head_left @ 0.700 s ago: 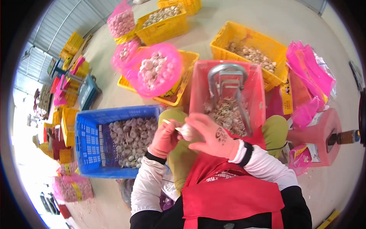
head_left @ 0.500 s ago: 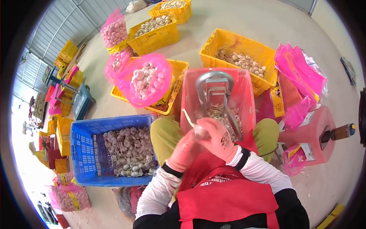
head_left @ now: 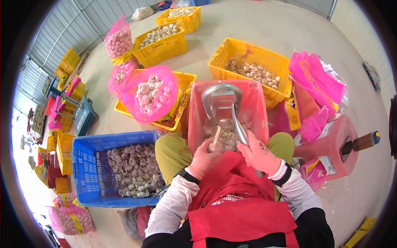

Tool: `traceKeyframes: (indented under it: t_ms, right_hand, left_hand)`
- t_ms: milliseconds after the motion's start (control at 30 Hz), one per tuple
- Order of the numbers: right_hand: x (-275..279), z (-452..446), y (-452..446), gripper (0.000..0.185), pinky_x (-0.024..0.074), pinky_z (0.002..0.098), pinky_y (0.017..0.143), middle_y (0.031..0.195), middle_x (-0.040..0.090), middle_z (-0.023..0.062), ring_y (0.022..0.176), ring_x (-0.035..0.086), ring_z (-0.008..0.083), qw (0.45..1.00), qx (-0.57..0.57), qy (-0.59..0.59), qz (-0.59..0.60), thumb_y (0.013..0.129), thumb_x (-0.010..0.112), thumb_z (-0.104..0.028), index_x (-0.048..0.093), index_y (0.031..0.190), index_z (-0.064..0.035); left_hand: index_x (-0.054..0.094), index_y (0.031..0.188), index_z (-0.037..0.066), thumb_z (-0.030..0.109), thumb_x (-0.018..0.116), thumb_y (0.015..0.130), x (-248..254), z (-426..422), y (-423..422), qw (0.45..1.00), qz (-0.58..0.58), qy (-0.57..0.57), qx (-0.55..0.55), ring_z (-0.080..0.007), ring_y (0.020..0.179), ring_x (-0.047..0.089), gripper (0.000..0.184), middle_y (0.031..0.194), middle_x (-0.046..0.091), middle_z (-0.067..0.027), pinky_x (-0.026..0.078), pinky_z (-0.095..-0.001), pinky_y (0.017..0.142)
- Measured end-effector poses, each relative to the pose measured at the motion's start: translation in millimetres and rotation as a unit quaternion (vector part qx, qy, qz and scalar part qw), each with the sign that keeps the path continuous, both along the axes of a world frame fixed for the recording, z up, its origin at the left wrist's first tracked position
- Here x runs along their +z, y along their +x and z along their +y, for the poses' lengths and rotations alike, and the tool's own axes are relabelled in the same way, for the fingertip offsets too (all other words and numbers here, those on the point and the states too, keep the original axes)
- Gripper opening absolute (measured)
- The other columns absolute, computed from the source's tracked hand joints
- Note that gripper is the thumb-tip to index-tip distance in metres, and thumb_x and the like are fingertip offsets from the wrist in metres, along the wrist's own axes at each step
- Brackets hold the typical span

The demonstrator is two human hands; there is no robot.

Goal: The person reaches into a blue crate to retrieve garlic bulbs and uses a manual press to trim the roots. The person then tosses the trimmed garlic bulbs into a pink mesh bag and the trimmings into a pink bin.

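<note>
a blue crate [head_left: 84,173] of garlic [head_left: 136,169] stands left of a red tub [head_left: 259,108] holding a metal frame [head_left: 212,96]; the right hand [head_left: 261,157] grasps the frame's lever [head_left: 238,127], the left hand [head_left: 202,160] pinches a garlic bulb [head_left: 214,147] near the tub's close edge, stem forward.

Floor: smooth pale-grey floor [head_left: 359,103], lit brightly.
Far left corner: a bulging white sack [head_left: 142,13] lies toward it.
Far edge: nearest it, a small yellow plastic crate [head_left: 191,25]; closer in, a long yellow plastic crate [head_left: 165,53].
Left edge: a blue platform scale [head_left: 84,118]; a pink mesh sack with a yellow band [head_left: 84,221].
Right edge: a flat dark-grey object [head_left: 371,76].
In from the edges: a blue rectangular plastic crate [head_left: 85,173]; a red rectangular plastic tub [head_left: 197,103], base hidden; a wide yellow plastic crate [head_left: 220,71].
</note>
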State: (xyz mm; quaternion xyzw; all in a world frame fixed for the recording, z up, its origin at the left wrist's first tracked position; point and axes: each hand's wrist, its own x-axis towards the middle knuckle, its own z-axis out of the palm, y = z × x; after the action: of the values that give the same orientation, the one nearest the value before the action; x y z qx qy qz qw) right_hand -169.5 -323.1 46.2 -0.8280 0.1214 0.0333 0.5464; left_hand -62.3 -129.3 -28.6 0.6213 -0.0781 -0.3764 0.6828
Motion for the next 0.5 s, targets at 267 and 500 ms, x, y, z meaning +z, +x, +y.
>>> traceKeyframes:
  t_ms: [267, 500]
  right_hand:
    - [-16.9, 3.1, 4.9, 0.044, 0.0478, 0.0446, 0.075, 0.096, 0.062, 0.0275, 0.091, 0.061, 0.0427, 0.995, -0.018, -0.081, -0.047, 0.093, 0.054, -0.018, 0.037, 0.128, 0.0017]
    - [-74.5, -3.9, 27.2, 0.049, 0.0469, 0.0427, 0.084, 0.106, 0.059, 0.0295, 0.101, 0.058, 0.0433, 0.952, -0.050, -0.193, -0.231, 0.092, 0.055, -0.019, 0.035, 0.132, 0.0010]
  left_hand:
    - [0.049, 0.126, -0.002, -0.004, 0.066, 0.077, 38.0, -39.8, 24.0, 0.997, -0.004, -0.063, -0.038, -0.0094, 0.086, 0.058, 0.052, 0.097, 0.060, -0.0014, 0.048, -0.0239, 0.076]
    - [0.057, 0.111, 0.000, 0.006, 0.065, 0.080, 37.1, -29.3, 22.3, 0.999, 0.005, -0.040, -0.027, -0.0095, 0.079, 0.057, 0.032, 0.091, 0.061, -0.0015, 0.045, -0.0231, 0.067]
